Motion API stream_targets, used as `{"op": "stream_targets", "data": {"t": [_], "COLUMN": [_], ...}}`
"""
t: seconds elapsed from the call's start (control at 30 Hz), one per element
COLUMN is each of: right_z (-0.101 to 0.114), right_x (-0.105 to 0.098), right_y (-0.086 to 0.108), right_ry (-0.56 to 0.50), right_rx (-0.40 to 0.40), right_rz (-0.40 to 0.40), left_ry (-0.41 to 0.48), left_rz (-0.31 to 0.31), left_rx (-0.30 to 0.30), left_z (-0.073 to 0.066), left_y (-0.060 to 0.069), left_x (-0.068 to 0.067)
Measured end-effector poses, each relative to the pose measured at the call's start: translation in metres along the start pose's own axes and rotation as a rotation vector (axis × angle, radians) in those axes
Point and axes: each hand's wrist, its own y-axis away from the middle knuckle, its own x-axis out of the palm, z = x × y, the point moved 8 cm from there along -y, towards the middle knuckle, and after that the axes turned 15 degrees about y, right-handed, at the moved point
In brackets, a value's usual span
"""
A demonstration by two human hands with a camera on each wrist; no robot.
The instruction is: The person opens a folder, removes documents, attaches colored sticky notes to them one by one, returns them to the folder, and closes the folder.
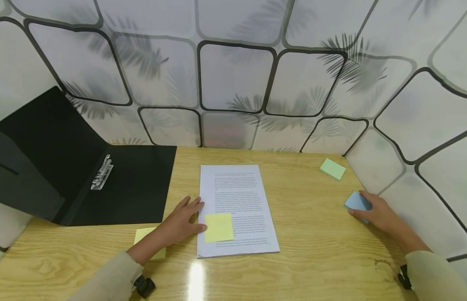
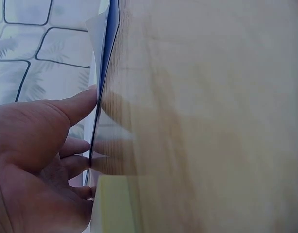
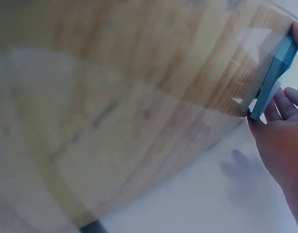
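A stack of printed paper (image 1: 242, 188) lies on the table, with a yellow sticky note (image 1: 220, 228) on its lower left part. My left hand (image 1: 180, 223) rests at the stack's left edge, fingers spread and thumb tip beside the note. In the left wrist view, thumb and fingers touch the paper's edge. Under the left forearm is a yellow sticky note pad (image 1: 143, 235), partly hidden. At the far right, my right hand (image 1: 382, 215) pinches a blue sticky note pad (image 1: 357, 201) between thumb and fingers. The right wrist view shows the blue pad (image 3: 274, 73) tilted, one edge near the tabletop.
A black folder (image 1: 139, 184) stands open at the left, its metal clip (image 1: 102, 172) near the spine. A green sticky note pad (image 1: 332, 169) lies at the back right. Patterned walls (image 1: 237, 79) border the table (image 1: 301, 234) behind and on the right.
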Motion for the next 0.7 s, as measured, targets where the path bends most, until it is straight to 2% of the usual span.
{"op": "stream_targets", "data": {"t": [0.17, 0.33, 0.5, 0.7], "right_z": [0.009, 0.026, 0.053, 0.092], "right_x": [-0.004, -0.006, -0.007, -0.016], "right_y": [0.000, -0.001, -0.004, -0.008], "right_ry": [0.037, 0.002, -0.061, -0.097], "right_rx": [0.012, -0.015, -0.062, -0.123], "right_rz": [-0.033, -0.067, -0.084, -0.150], "left_ry": [-0.002, -0.006, -0.013, -0.024], "left_rz": [0.000, -0.006, -0.019, -0.026], "left_rx": [0.004, 0.004, 0.004, 0.012], "left_z": [0.000, -0.002, -0.003, -0.002], "left_y": [0.001, 0.002, 0.002, 0.000], "left_x": [-0.001, -0.002, -0.002, 0.000]}}
